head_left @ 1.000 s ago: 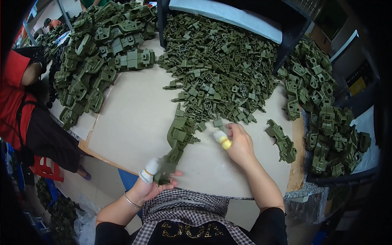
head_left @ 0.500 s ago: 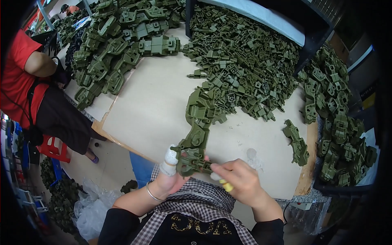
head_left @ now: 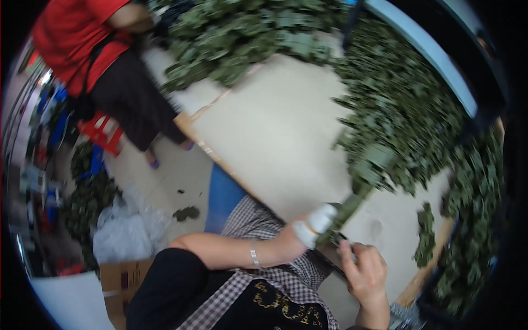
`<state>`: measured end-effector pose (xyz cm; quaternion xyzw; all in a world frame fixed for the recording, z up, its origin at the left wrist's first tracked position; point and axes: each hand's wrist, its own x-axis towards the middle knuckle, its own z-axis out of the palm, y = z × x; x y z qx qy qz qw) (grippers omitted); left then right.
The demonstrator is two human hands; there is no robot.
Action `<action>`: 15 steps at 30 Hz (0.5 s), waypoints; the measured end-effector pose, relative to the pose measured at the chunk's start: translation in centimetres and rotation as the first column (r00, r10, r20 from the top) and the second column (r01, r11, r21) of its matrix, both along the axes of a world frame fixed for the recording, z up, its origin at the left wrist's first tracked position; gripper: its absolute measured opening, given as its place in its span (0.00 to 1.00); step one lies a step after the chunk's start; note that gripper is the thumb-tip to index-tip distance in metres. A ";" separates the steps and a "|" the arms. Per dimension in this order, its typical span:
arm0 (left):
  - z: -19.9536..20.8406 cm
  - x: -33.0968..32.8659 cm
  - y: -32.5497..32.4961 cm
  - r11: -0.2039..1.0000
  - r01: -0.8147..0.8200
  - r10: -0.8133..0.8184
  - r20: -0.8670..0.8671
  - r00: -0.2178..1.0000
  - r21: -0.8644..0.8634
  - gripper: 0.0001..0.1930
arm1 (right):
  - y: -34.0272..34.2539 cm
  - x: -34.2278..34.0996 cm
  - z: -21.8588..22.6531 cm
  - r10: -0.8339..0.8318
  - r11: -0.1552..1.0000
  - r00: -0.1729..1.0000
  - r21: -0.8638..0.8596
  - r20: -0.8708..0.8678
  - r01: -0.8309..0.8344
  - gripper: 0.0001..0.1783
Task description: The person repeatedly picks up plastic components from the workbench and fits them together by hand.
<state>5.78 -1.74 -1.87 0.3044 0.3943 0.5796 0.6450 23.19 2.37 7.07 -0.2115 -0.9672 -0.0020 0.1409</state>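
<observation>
My left hand point(head_left: 291, 243), its thumb wrapped in a white covering point(head_left: 318, 221), is closed on a long dark green moulded plastic part point(head_left: 352, 204). Beyond the hand, a wider green plastic piece point(head_left: 378, 159) lies in line with that part at the pile's edge; blur hides whether they are joined. My right hand point(head_left: 366, 270) is closed in a pinch at the near end of the held part. Something dark shows at its fingertips, too smeared to name. A silver bracelet point(head_left: 254, 256) circles my left wrist.
Small green parts point(head_left: 396, 93) are heaped at the right of the table point(head_left: 275, 137); larger ones point(head_left: 236, 44) lie at the back. One loose piece point(head_left: 425, 234) rests near the right edge. At the left stands a person in red point(head_left: 77, 44) by a red stool point(head_left: 102, 132).
The whole view has swung, so the table and piles sit further right and the picture is blurred. Both hands stay together at the green part; the right fingertips now show something dark.
</observation>
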 end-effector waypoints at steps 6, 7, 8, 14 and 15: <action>1.0 1.1 0.3 0.968 -0.004 0.018 -0.056 0.998 0.252 0.29 | -0.8 0.5 -3.5 -0.047 0.999 0.971 -0.037 -0.236 0.040 0.18; 1.3 0.6 0.1 0.942 0.021 0.037 -0.165 0.986 0.334 0.31 | -1.5 -0.5 -3.3 -0.151 0.983 0.939 -0.151 -0.309 0.108 0.17; 2.1 0.7 -0.2 0.948 -0.036 0.020 0.054 0.998 0.317 0.34 | -2.6 -1.5 -3.7 -0.531 0.732 0.696 -0.675 -0.484 0.089 0.17; 2.1 -0.1 0.2 0.673 -0.093 0.294 -0.150 0.944 0.734 0.27 | -3.7 -6.5 -6.6 -0.776 0.188 0.565 -0.958 -0.280 -0.217 0.18; 2.2 -0.5 0.1 0.663 -0.062 0.277 -0.167 0.946 0.746 0.26 | -3.9 -7.2 -6.9 -0.752 0.175 0.595 -0.956 -0.283 -0.233 0.18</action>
